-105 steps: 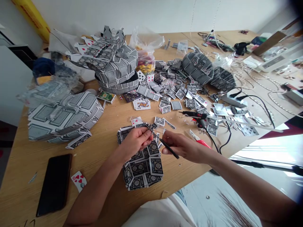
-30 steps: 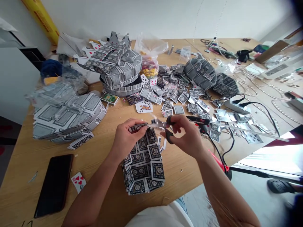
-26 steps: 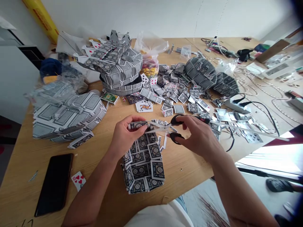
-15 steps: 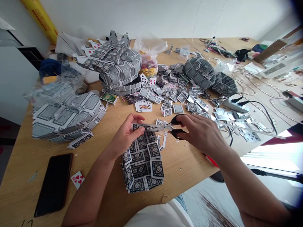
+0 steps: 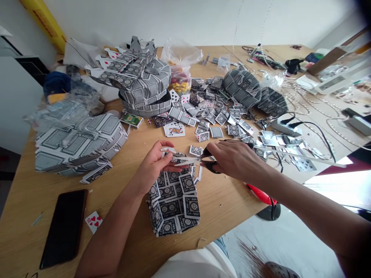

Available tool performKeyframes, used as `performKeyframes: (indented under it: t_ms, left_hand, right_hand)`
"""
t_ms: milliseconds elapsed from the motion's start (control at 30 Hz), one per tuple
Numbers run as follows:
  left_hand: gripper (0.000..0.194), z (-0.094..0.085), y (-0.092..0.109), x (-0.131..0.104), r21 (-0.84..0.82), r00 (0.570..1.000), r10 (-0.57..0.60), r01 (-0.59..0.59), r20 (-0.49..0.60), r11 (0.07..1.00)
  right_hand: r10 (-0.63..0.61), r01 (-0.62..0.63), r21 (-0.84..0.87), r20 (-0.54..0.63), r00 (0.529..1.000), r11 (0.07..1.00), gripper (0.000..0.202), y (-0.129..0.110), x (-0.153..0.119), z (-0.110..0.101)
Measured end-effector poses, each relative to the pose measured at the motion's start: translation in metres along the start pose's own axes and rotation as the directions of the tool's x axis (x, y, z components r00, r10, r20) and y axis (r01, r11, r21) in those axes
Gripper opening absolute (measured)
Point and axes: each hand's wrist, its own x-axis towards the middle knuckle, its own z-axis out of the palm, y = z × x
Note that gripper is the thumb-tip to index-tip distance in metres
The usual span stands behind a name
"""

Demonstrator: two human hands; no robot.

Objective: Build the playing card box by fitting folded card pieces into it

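My left hand (image 5: 152, 168) pinches a small playing card piece (image 5: 167, 150) between thumb and fingers; a white face with some red shows. My right hand (image 5: 232, 154) grips black-handled scissors (image 5: 207, 166). Their blades are slightly apart and reach to the left fingers, at the card. Whether they touch its edge, I cannot tell. Below both hands lies a box-like shape of folded playing cards (image 5: 171, 208) with dark patterned backs, its far end partly covered by my left hand. Loose card pieces (image 5: 196, 150) lie just beyond the scissors.
Larger folded-card shapes stand at the left (image 5: 78, 143), back (image 5: 145, 85) and back right (image 5: 242, 87). Cut cards (image 5: 216, 116) are heaped mid-table. A phone (image 5: 63, 227) and a heart card (image 5: 93, 222) lie front left. At the right are a red tool (image 5: 261, 194) and a power strip (image 5: 285, 127).
The scissors and right hand have shifted slightly left, and the blades have parted a little. The card in my left hand now shows its white face instead of a dark patterned back.
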Motion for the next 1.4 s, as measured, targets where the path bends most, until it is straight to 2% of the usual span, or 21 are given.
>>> performKeyframes:
  t_ms: [200, 367, 500, 633, 733, 833, 933, 1000, 1100, 1200, 1233, 1267, 1333, 1400]
  left_hand:
    - [0.022, 0.003, 0.003, 0.000, -0.117, 0.995, -0.096, 0.093, -0.019, 0.989]
    - [0.025, 0.003, 0.001, 0.003, -0.153, 0.993, -0.108, 0.098, -0.054, 0.983]
    - [0.024, 0.002, 0.000, 0.005, -0.149, 0.991, -0.109, 0.096, -0.082, 0.984]
    - [0.019, 0.003, -0.002, 0.007, -0.134, 0.991, -0.114, 0.103, -0.074, 0.986]
    - [0.019, 0.004, -0.003, 0.009, -0.122, 0.991, -0.108, 0.098, -0.079, 0.988]
    - [0.024, -0.003, 0.000, 0.008, -0.011, 0.992, -0.049, 0.048, -0.119, 0.999]
    - [0.027, -0.020, 0.009, 0.004, 0.227, 0.967, 0.133, -0.083, -0.217, 0.970]
    - [0.023, -0.032, 0.016, -0.001, 0.361, 0.950, 0.220, -0.130, -0.220, 0.923]
    - [0.022, -0.043, 0.022, -0.008, 0.466, 0.959, 0.228, -0.127, -0.167, 0.875]
    - [0.018, -0.044, 0.023, -0.011, 0.549, 0.965, 0.235, -0.137, -0.113, 0.825]
    - [0.017, -0.042, 0.023, -0.011, 0.572, 0.967, 0.242, -0.152, -0.085, 0.806]
    - [0.017, -0.041, 0.023, -0.011, 0.588, 0.968, 0.246, -0.171, -0.049, 0.790]
    - [0.016, -0.039, 0.022, -0.010, 0.600, 0.972, 0.233, -0.206, 0.034, 0.773]
    - [0.016, -0.040, 0.021, -0.009, 0.600, 0.972, 0.216, -0.229, 0.094, 0.766]
  right_hand:
    - [-0.029, 0.029, 0.001, -0.010, 1.000, 1.000, 0.017, -0.002, 0.005, 0.003]
    - [-0.031, 0.032, -0.021, 0.058, 0.998, 0.999, 0.027, -0.001, 0.006, 0.008]
    - [-0.041, 0.041, 0.001, 0.047, 0.998, 0.999, 0.037, 0.001, 0.009, 0.012]
    - [-0.033, 0.033, -0.009, 0.052, 0.998, 0.999, 0.036, 0.001, 0.010, 0.014]
    - [-0.003, -0.001, 0.057, 0.057, 0.998, 0.998, 0.031, 0.005, 0.010, 0.016]
    - [0.161, -0.169, 0.202, 0.057, 0.985, 0.965, 0.026, 0.018, 0.013, 0.028]
    - [0.352, -0.384, 0.301, 0.156, 0.923, 0.873, 0.036, 0.037, 0.017, 0.057]
    - [0.386, -0.438, 0.286, 0.221, 0.895, 0.852, 0.037, 0.048, 0.019, 0.078]
    - [0.378, -0.437, 0.268, 0.246, 0.893, 0.858, 0.036, 0.056, 0.020, 0.094]
    - [0.375, -0.430, 0.292, 0.226, 0.899, 0.854, 0.032, 0.048, 0.024, 0.078]
    - [0.394, -0.436, 0.327, 0.188, 0.899, 0.838, 0.029, 0.041, 0.026, 0.067]
    - [0.422, -0.427, 0.385, 0.102, 0.901, 0.818, 0.029, 0.033, 0.030, 0.056]
    - [0.359, -0.262, 0.591, -0.050, 0.932, 0.763, 0.031, 0.013, 0.041, 0.035]
    - [0.200, -0.087, 0.774, -0.051, 0.979, 0.628, 0.033, -0.006, 0.053, 0.024]
